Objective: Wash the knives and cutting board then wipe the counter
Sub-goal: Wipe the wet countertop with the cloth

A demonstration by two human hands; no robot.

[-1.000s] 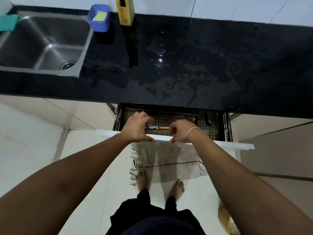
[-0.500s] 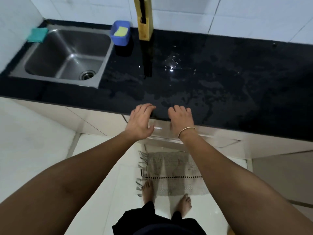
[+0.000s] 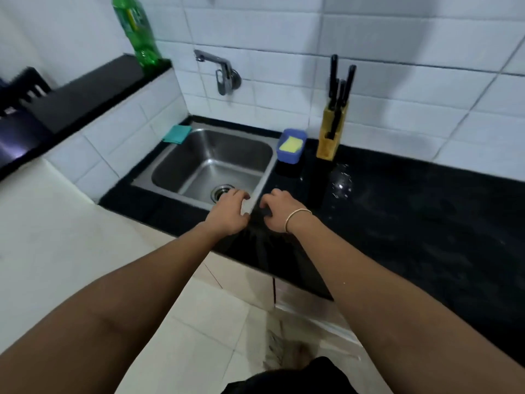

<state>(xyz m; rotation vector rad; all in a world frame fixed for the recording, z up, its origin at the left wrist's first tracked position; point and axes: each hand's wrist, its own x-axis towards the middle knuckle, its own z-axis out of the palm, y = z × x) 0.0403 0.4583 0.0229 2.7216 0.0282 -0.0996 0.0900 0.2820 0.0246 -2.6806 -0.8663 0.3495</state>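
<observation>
Drawer now shut; our left hand (image 3: 227, 213) and right hand (image 3: 277, 210), loosely curled and empty, moved to the sink (image 3: 211, 163) corner; counter (image 3: 412, 211) wipe remains.

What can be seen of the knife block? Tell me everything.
The knife block is a pale, wooden-looking upright box, standing at the back of the black counter against the white tiled wall, just right of the blue sponge tray. Black knife handles stick up out of its top at slightly different angles; the blades are hidden inside. Water drops glisten on the counter in front of it. Neither hand touches it.
</observation>
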